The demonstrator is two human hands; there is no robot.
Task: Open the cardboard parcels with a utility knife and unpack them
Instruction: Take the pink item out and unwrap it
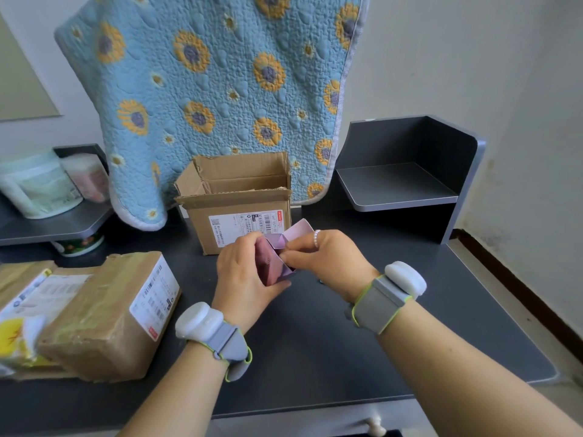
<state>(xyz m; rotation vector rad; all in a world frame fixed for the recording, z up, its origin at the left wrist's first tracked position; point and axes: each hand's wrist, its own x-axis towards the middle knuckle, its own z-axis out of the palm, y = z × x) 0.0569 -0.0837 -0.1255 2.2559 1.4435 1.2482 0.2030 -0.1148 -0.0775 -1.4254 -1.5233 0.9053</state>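
My left hand (244, 275) grips a small pink-purple product box (273, 263) above the middle of the dark desk. My right hand (325, 257) pinches one of the box's flaps at its upper end, and the lid flap (299, 232) stands up. Just behind the hands stands an opened cardboard parcel (239, 200) with its flaps up and a white shipping label on its front. A taped, closed cardboard parcel (107, 313) lies at the left of the desk. No utility knife shows.
A blue flowered quilt (220, 83) hangs behind the open parcel. Dark desk shelves stand at the right (407, 181) and left (47, 225), the left one holding wrapped paper rolls (41, 184). A yellow-and-white package (15, 339) lies at the far left.
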